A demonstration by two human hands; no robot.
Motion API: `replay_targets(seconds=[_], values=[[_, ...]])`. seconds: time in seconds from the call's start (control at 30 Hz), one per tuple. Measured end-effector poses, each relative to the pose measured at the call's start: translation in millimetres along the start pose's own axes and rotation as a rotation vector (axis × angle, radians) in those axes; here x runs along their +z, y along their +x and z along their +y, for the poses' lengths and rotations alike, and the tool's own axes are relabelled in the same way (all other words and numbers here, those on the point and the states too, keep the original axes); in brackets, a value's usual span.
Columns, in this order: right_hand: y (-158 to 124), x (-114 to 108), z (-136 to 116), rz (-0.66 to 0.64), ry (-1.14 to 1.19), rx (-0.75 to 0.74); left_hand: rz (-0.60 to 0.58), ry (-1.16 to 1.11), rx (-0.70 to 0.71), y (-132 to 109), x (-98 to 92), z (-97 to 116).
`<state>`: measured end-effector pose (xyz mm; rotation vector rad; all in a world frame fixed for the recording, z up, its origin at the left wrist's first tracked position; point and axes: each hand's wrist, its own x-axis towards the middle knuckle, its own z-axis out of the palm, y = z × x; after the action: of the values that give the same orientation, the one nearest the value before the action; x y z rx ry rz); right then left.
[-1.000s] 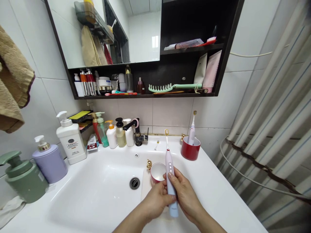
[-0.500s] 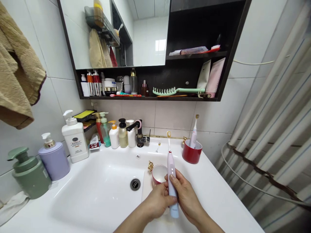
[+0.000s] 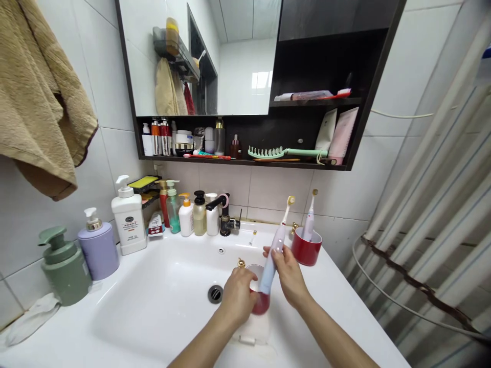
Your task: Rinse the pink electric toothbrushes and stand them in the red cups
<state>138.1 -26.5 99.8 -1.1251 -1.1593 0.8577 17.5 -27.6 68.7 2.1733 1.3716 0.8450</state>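
An electric toothbrush (image 3: 277, 241), pinkish at the top and pale blue at its base, tilts with its head up and to the right. My right hand (image 3: 290, 273) is closed around its handle. Its lower end overlaps the mouth of a red cup (image 3: 262, 305) with a pale inside. On the left side of that cup, my left hand (image 3: 237, 292) grips with fingers at the rim and thumb lower down. Just behind the cup shows a gold figure (image 3: 241, 262). Another toothbrush (image 3: 309, 225) stands in a second red cup (image 3: 307, 251) at the sink's back right.
The white sink basin (image 3: 164, 291) has a drain (image 3: 215, 294) left of my hands. A black faucet (image 3: 225, 220) and several pump bottles (image 3: 199, 217) line the back. A dark cabinet (image 3: 245, 163) hangs above. Pleated curtain-like panels (image 3: 429, 230) stand at right.
My left hand has left the toothbrush and moved onto the near red cup. The toothbrush, now in my right hand alone, has tilted rightward and risen. The view has shifted slightly.
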Motion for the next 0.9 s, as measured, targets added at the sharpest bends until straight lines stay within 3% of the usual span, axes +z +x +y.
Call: replay_targets(seconds=[0.13,0.27,0.43,0.6,0.9], values=[[18,3,18,-0.004,-0.110,0.008,-0.129,0.288,0.117,6,10.8,-5],[22,3,38,-0.027,-0.250,-0.004,-0.170,0.350,0.157,13,17.6,-2],[41,-6,35,-0.028,-0.420,-0.035,-0.115,0.400,0.261,40,13.8,13],[79,-23,20,0.067,-0.537,-0.041,-0.045,0.455,0.314,82,9.7,34],[98,-33,23,0.287,-0.475,-0.088,0.035,0.379,0.275,139,27.7,46]])
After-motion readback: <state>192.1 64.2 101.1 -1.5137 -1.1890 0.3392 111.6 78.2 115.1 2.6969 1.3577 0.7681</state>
